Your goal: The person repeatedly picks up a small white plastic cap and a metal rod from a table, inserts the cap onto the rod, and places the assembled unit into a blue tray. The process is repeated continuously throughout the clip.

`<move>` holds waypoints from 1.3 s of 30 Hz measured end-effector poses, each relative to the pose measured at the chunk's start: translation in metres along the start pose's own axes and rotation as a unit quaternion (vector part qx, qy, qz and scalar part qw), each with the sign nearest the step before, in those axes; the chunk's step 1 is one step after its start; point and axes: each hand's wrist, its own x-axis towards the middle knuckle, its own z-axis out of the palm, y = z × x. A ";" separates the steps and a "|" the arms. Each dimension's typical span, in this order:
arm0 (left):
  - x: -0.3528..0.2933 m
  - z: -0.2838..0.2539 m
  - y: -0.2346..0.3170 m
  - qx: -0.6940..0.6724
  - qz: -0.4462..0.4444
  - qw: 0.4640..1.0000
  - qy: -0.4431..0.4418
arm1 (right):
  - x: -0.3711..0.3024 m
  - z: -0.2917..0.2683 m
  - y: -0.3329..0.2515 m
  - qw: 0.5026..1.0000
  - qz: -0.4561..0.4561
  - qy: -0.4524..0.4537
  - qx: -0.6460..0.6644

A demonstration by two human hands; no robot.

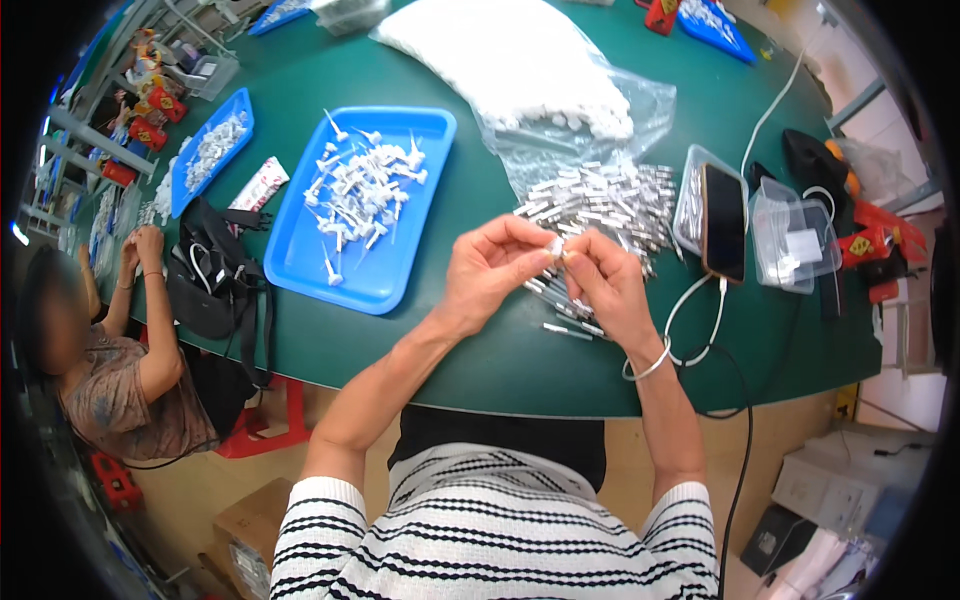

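Observation:
My left hand and my right hand meet over the table's near side, fingertips almost touching. Both are closed in a pinch around a small white plastic piece, mostly covered by the fingers. Just beyond and beneath them spreads a heap of slender metal-and-white rods, with a few loose ones nearest me. To the left lies a blue tray holding white plastic parts with thin stems. Behind the rods, a clear plastic bag spills a mass of small white pieces.
On the right are a phone with a white cable, resting over a clear container, and another clear box. At left sit a black bag, a wrapped packet and a second blue tray. A co-worker sits far left.

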 end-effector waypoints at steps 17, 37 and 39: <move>-0.001 0.010 0.007 0.209 0.158 0.965 0.006 | 0.006 0.007 0.014 0.991 -0.073 0.011 0.116; -0.004 0.012 0.025 0.385 0.256 0.886 0.037 | 0.006 0.005 0.014 0.992 -0.054 0.011 0.115; -0.003 0.011 0.022 0.394 0.290 0.871 0.038 | 0.006 0.005 0.014 0.991 -0.053 0.009 0.118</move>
